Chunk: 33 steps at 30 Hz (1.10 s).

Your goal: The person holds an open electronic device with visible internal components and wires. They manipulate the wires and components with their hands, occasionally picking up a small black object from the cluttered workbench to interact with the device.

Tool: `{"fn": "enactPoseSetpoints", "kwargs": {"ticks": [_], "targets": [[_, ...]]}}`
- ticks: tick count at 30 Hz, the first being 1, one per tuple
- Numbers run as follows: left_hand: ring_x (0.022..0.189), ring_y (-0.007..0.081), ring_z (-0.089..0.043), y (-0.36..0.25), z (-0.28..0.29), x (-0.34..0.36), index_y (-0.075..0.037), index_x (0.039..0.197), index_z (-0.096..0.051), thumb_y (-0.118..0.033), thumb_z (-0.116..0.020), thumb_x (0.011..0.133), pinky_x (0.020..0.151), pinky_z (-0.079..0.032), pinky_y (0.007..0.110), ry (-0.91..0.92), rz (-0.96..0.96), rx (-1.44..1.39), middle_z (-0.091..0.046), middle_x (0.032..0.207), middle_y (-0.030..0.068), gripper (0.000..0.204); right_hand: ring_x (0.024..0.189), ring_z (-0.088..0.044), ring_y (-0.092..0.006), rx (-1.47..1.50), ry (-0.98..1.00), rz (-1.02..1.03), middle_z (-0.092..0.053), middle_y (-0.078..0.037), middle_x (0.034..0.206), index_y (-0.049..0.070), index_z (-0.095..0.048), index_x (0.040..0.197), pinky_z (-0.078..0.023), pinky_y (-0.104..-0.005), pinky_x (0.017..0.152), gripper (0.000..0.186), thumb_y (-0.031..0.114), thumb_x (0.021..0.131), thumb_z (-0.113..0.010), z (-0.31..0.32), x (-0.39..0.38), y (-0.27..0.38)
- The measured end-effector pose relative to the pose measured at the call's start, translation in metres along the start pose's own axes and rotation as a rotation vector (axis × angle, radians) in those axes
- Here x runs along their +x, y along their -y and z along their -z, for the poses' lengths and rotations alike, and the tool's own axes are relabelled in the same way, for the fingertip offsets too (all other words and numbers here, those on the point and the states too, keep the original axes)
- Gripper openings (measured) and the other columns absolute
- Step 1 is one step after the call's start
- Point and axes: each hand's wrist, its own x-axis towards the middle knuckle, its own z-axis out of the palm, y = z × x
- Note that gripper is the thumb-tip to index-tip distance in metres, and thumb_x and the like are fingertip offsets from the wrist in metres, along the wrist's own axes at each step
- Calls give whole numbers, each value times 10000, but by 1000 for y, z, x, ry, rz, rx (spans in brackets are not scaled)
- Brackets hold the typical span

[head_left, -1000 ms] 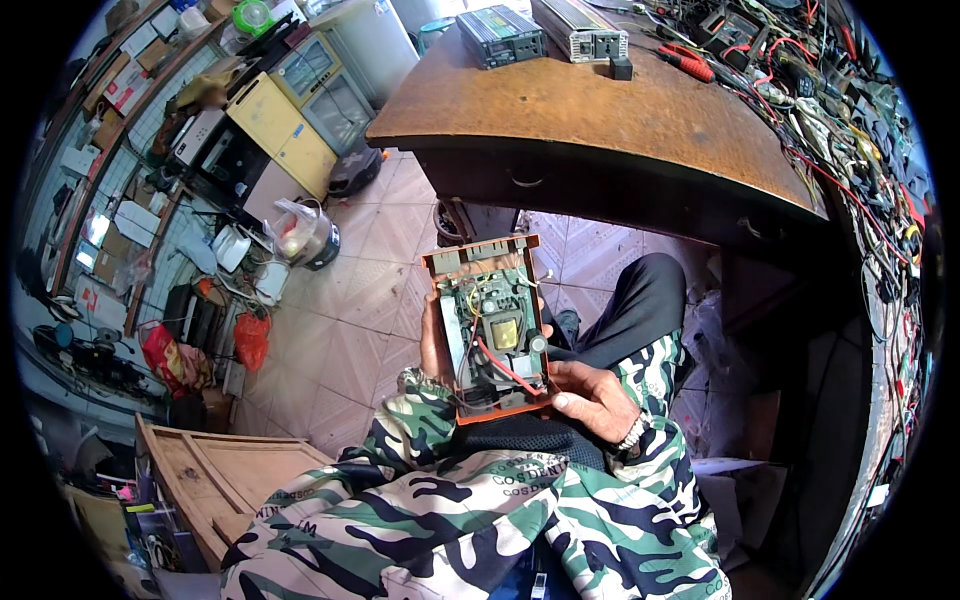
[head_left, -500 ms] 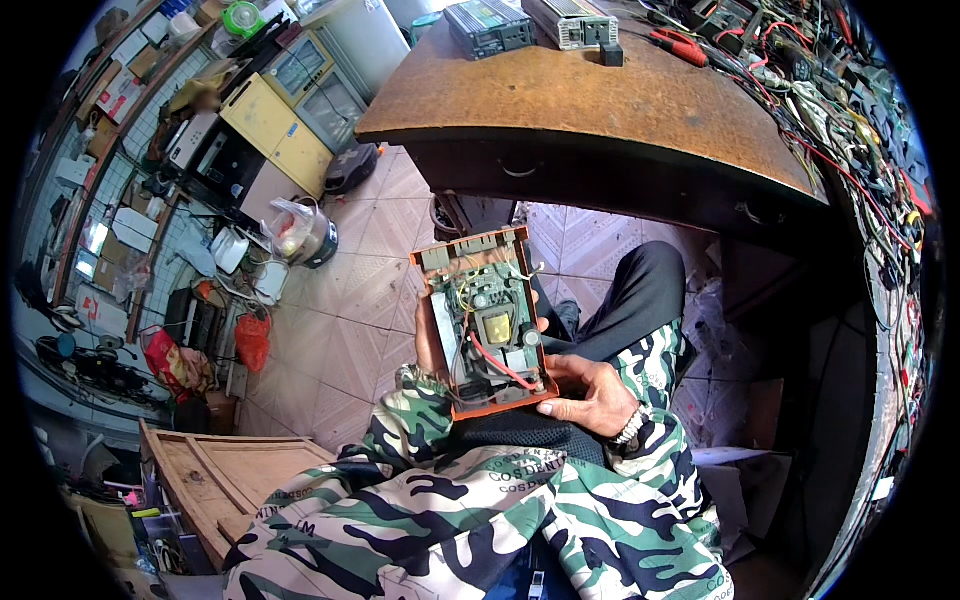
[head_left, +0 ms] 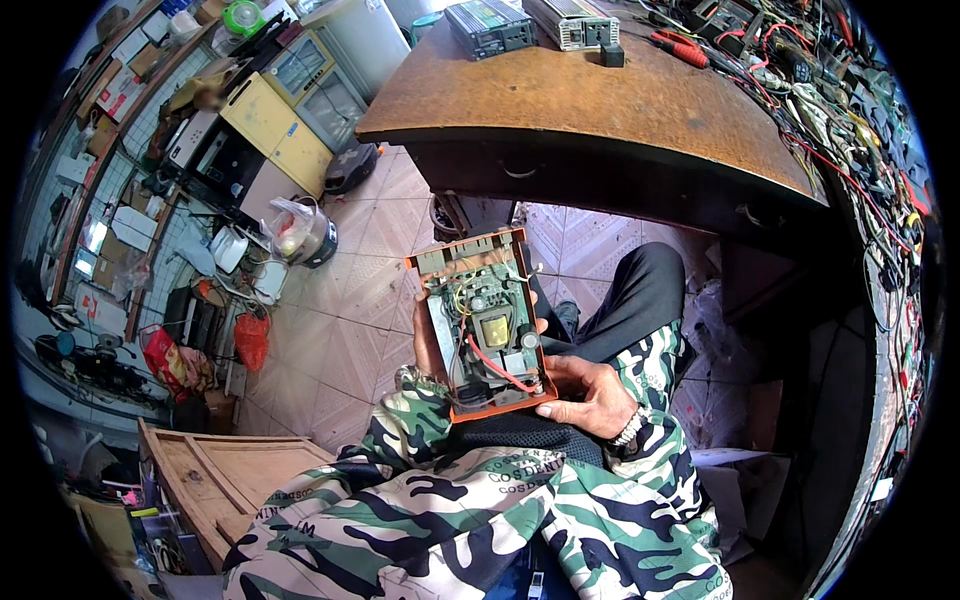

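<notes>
Tiled floor point(head_left: 340, 330) spreads between the left side of the room and the desk, and runs in under the far side of the lap. The brown desk point(head_left: 580, 110) stands on the far side, its near edge curving across the view above a dark drawer front and lying beyond the hands, with tiles showing in the gap. Along the right edge of the desk runs a thick heap of cables point(head_left: 850, 140). A yellow cupboard point(head_left: 285, 130) stands at the far left; a wooden panel point(head_left: 235, 480) with raised edges is at the near left, just beside the camouflage sleeve. A bucket point(head_left: 322, 248) with a plastic bag in it sits on the floor at left.

Two metal boxes point(head_left: 488, 28) rest near the desk's far edge. The open orange case point(head_left: 502, 407) is held over the lap, near side of the desk and apart from it, circuit board facing up. The left hand point(head_left: 428, 338) is wrapped around its left edge and underneath, fingertips showing past the right edge. The right hand point(head_left: 597, 397) grips the near right corner, thumb along the rim. Inside are a yellow-wrapped coil point(head_left: 494, 331) and a thick red wire point(head_left: 497, 369).
</notes>
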Motion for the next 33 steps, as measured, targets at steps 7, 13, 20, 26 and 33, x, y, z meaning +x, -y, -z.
{"fn": "enactPoseSetpoints", "kwargs": {"ticks": [7,13,20,26,33], "targets": [[1340,535,-441,-1,1,-1,-50,1580,-211,-817,-509,835,1006,-450,715,-15,2,18,-386,1506,283,1110,995,-665,-155,-23,-6,1,-709,-123,1081,-86,-511,1373,-528,-313,924,663,159,847,-830,1,-1,-2],[1343,536,-437,-2,0,0,-57,1584,-207,-823,-503,833,1014,-448,706,6,14,16,-380,1513,283,1112,993,-665,-153,-18,-2,-6,-710,-122,1076,-85,-518,1365,-528,-310,922,668,179,842,-837,1,0,0],[1341,533,-442,-1,2,1,-61,1586,-203,-814,-516,834,1018,-447,703,16,15,34,-378,1521,271,1109,999,-664,-154,-15,-10,2,-711,-126,1084,-76,-523,1368,-529,-312,923,668,181,839,-840,1,0,-3],[1336,531,-449,-1,-6,-1,-58,1584,-200,-803,-532,835,1005,-463,699,-26,2,47,-388,1508,281,1108,985,-666,-146,-28,-7,23,-716,-125,1074,-80,-528,1359,-529,-306,915,645,151,841,-835,0,-1,0],[1408,535,-339,-4,4,-1,-55,1596,-141,-784,-592,815,1023,-398,756,8,22,30,-282,1571,289,1160,1038,-657,-159,-14,1,-10,-703,-145,1141,-97,-502,1377,-513,-315,953,666,129,842,-829,1,1,1]]}}
